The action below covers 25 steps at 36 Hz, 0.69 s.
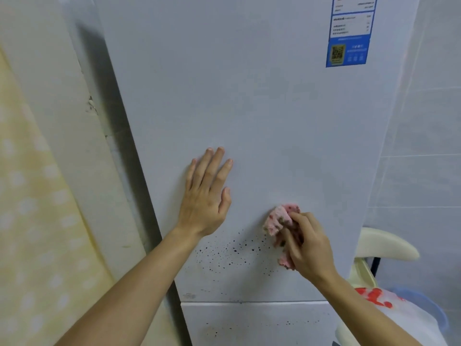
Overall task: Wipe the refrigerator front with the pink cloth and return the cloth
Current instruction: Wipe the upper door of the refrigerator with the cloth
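The white refrigerator front point(262, 101) fills the middle of the view. Black specks point(232, 253) are scattered over the lower part of the upper door, and a few more dot the lower door point(249, 323). My left hand point(205, 196) lies flat on the door with straight, spread fingers. My right hand point(308, 245) grips the bunched pink cloth point(280, 218) and holds it against the door just right of the specks. Part of the cloth is hidden under my fingers.
A blue and white label point(349, 33) sticks to the door's upper right. A pale yellow dotted curtain point(32, 221) hangs on the left. A cream chair point(384, 243) and a blue basin point(429, 310) holding a white bag with red print stand at the lower right, by a tiled wall.
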Each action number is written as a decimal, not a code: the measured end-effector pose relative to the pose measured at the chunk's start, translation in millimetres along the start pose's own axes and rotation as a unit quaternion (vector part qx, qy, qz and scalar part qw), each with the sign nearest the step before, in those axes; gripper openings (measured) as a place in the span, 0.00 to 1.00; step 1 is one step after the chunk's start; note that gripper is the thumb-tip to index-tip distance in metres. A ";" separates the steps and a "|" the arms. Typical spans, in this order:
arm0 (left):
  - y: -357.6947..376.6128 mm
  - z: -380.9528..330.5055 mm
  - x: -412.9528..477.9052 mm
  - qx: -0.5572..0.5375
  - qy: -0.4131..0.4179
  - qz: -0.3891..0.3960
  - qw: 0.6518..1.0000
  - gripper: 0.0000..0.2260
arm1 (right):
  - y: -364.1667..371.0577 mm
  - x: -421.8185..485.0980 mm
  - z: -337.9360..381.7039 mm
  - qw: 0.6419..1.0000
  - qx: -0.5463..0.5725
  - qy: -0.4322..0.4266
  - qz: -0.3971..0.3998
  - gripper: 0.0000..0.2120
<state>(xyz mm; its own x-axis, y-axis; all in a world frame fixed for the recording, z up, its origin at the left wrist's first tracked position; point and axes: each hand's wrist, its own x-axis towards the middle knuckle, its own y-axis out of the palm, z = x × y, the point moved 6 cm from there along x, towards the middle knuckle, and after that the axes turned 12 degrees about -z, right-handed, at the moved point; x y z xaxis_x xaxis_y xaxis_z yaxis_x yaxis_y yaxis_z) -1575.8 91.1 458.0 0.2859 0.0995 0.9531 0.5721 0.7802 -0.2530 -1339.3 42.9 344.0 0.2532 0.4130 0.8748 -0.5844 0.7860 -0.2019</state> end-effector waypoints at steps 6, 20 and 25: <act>-21.7 -16.1 -12.3 -0.119 -0.056 0.116 0.985 0.18 | 21.6 13.7 61.3 0.992 0.099 0.079 -0.020 0.12; -50.1 31.7 -63.0 -0.340 -0.420 0.226 0.811 0.12 | 54.0 -6.3 120.9 0.956 0.208 0.175 0.109 0.15; -49.8 33.8 -67.0 -0.450 -0.446 0.305 0.711 0.10 | 72.6 -16.2 109.2 0.870 0.275 0.326 0.246 0.29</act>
<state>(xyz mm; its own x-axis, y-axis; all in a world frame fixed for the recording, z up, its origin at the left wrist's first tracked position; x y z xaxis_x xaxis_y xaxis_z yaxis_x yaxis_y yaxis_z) -1649.4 66.5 412.4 0.3209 0.9149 0.2449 0.9257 -0.2483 -0.2854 -1470.0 43.0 363.4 0.1461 0.9518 0.2695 -0.9811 0.1743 -0.0835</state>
